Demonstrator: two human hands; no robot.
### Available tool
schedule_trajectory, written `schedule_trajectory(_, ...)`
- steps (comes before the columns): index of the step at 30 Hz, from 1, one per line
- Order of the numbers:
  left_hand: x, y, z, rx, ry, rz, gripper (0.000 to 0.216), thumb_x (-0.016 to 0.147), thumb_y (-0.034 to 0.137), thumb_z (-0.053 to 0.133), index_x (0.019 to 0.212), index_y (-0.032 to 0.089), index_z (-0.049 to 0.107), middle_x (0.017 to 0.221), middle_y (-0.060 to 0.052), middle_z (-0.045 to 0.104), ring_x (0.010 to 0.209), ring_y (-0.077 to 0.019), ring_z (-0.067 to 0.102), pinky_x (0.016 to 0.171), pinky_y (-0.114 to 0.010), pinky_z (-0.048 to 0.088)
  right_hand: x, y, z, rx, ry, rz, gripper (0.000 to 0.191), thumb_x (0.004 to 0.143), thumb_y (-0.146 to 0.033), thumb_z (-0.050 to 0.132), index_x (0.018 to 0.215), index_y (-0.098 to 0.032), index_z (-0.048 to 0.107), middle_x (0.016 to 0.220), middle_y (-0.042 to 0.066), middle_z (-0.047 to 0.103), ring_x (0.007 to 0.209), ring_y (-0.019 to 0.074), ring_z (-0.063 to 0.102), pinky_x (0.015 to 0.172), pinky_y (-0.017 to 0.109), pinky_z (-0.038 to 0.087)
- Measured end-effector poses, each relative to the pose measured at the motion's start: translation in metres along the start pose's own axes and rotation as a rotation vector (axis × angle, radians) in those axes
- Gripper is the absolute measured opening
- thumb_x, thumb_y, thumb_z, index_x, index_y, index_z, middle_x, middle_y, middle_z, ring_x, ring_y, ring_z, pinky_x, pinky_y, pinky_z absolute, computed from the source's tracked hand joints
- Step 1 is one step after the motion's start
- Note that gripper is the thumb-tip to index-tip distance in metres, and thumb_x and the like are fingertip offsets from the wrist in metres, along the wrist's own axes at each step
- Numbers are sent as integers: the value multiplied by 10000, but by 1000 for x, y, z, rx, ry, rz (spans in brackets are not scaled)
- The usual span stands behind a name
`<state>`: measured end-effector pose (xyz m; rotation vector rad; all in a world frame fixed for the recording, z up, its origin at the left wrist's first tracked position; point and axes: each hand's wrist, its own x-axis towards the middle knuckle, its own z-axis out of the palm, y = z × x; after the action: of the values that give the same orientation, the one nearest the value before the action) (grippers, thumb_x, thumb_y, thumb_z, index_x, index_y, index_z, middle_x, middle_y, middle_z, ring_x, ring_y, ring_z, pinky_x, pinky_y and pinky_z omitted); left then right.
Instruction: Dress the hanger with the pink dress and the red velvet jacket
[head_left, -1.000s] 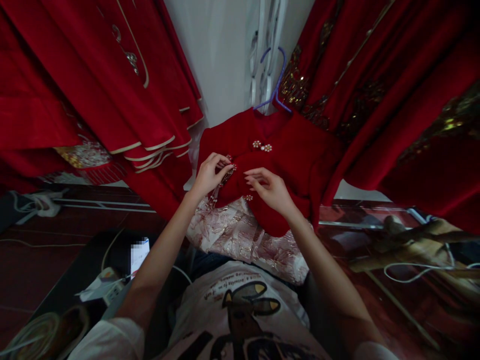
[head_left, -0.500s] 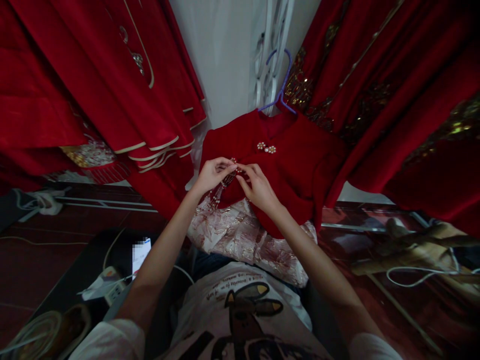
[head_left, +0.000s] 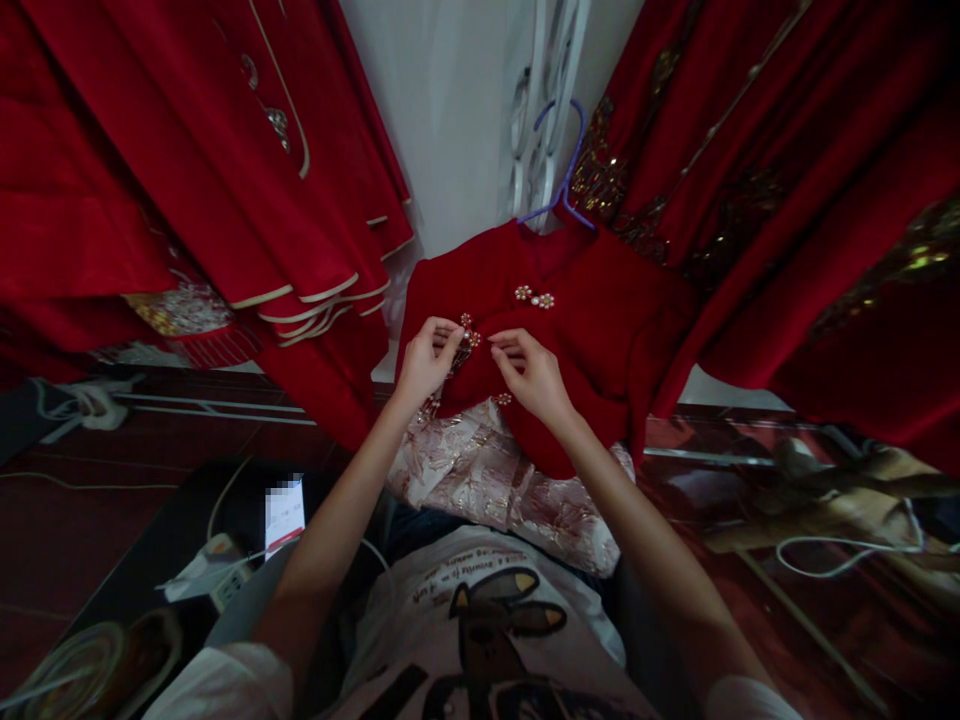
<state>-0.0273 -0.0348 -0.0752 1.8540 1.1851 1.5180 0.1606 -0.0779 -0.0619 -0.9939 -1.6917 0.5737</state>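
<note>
A red jacket [head_left: 480, 270] on a purple hanger [head_left: 564, 190] is spread in front of me. Its chest carries a flower-shaped pearl frog button [head_left: 535, 297]. Lower down, my left hand [head_left: 426, 362] pinches a second beaded frog button [head_left: 470, 338] at the jacket's edge, with beaded tassels [head_left: 433, 402] partly hidden below. My right hand [head_left: 531, 375] is a short way to the right, above the red cloth, thumb and fingertips close together; anything between them is too small to make out. Another flower bead [head_left: 504, 399] sits near the hem.
Pale brocade fabric [head_left: 465, 455] lies across my lap under the jacket. Red garments [head_left: 300, 230] hang at left, sequinned ones [head_left: 750, 220] at right. On a black surface at left are a lit phone [head_left: 285, 520] and a power strip [head_left: 231, 588]. A white cable [head_left: 825, 570] is at right.
My right hand has drawn away to the right from the frog button, opening a gap between my hands. My left hand stays at the button, which shows more plainly.
</note>
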Motion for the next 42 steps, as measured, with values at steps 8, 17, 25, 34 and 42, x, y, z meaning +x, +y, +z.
schedule_trajectory(8, -60, -14, -9, 109, -31, -131, 378, 662, 331, 797, 940, 190, 583, 821, -12, 633, 668, -118, 609, 567, -221, 505, -47, 13, -27, -364, -209, 108, 141, 859, -278, 596, 983, -222, 630, 809, 33, 673, 721, 171, 655, 676, 298, 523)
schedule_trajectory(17, -84, -10, 18, -75, -44, -186, 189, 741, 296, 725, 873, 184, 649, 861, -41, 712, 784, -148, 692, 733, -282, 580, -56, 36, 8, -417, -92, 129, 225, 722, -205, 624, 908, -218, 498, 819, 10, 605, 712, 167, 600, 655, 279, 490)
schedule_trajectory(25, -90, -4, 29, -144, -80, -203, 200, 724, 180, 694, 920, 167, 658, 912, -51, 723, 803, -144, 706, 802, -302, 594, -48, 16, -3, 7, -140, 170, 277, 699, -255, 721, 903, -206, 540, 744, -15, 639, 652, 126, 624, 593, 229, 525)
schedule_trajectory(34, -94, -4, 33, -128, 0, -209, 191, 767, 298, 724, 898, 174, 662, 852, -31, 695, 778, -131, 682, 710, -237, 577, -50, 26, 7, -15, -76, 130, 121, 807, -268, 686, 894, -190, 654, 816, 19, 689, 722, 122, 661, 661, 227, 545)
schedule_trajectory(42, -91, 2, 31, -301, -64, -311, 255, 692, 279, 767, 891, 144, 681, 879, -50, 724, 774, -136, 689, 754, -260, 567, -48, 22, 3, 8, -119, 156, 123, 794, -264, 694, 884, -185, 669, 790, 18, 694, 713, 123, 662, 643, 221, 543)
